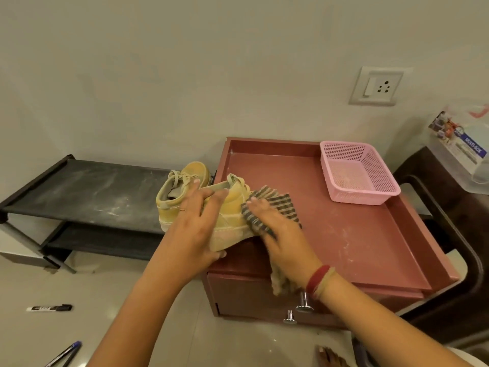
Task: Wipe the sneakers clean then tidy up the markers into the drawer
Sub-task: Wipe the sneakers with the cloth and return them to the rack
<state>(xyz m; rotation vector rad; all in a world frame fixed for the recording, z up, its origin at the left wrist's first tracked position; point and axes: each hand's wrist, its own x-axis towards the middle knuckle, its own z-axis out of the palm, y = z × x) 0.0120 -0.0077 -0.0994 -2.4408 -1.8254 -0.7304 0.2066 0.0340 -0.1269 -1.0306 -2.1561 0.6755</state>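
Observation:
My left hand [197, 223] grips a yellow sneaker [232, 215] tilted on its side over the left edge of the reddish drawer unit [357, 234]. My right hand [280, 234] presses a striped grey cloth [275, 207] against the sneaker's side; the cloth's tail hangs below my wrist. The second yellow sneaker [180, 192] stands just behind, on the right end of the black shoe rack [87, 194]. A black marker [50, 308] lies on the floor at the left, and a blue pen [66, 353] lies nearer me. The drawer fronts with metal knobs [304, 303] look closed.
A pink mesh basket [357, 173] sits at the back right of the unit's tray top. A dark chair [449, 234] with a plastic box [463, 152] on it stands to the right. A wall socket [375, 86] is above. A foot [330, 357] shows at the bottom.

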